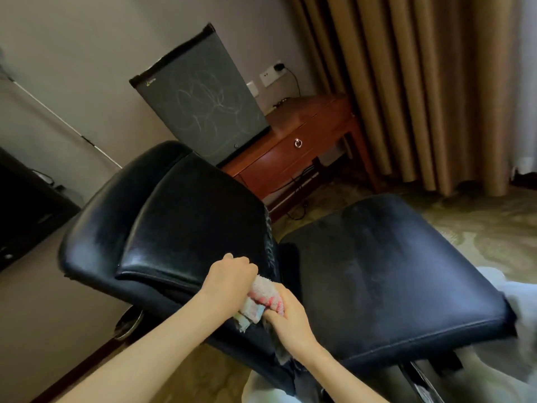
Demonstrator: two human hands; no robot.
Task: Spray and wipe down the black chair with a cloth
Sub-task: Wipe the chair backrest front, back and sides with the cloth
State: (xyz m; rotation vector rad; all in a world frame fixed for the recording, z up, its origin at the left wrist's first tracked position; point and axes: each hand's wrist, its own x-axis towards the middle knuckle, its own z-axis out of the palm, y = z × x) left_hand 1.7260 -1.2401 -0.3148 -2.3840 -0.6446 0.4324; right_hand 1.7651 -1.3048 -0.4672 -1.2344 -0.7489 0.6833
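At the crease where the backrest meets the seat, the one cloth point(263, 299) sits bunched between my two hands, against the near side edge of the black chair point(186, 228). It is a small towel, pink on top with a pale striped part below. The bundle's long axis slants from the lower left, under my left wrist, up to the right toward the seat. My left hand point(232, 274) is above it, its fingers curled down over the upper end of the cloth and resting on the lower corner of the backrest. My right hand point(287, 312) comes from below, its fingers wrapped round the pink part and gripping it.

There is one chair, and in this tilted view it stretches left to right. The glossy backrest lies to the left, its top pointing away toward the upper left. The flat seat point(392, 271) spreads to the right, its front edge toward the lower right. A chrome part of the base point(130, 324) shows under the backrest.

Beyond the chair stands one grey mini fridge point(203, 109) with a faint swirl pattern. Just beside it is one reddish wooden desk point(313, 117), whose single drawer has a ring pull point(298, 143). Three white wall plates point(266, 78) sit above, one with a black plug in it. Tan curtains point(421, 97) hang to the right over a patterned carpet point(479, 228). A dark cabinet point(26, 210) fills the left edge.
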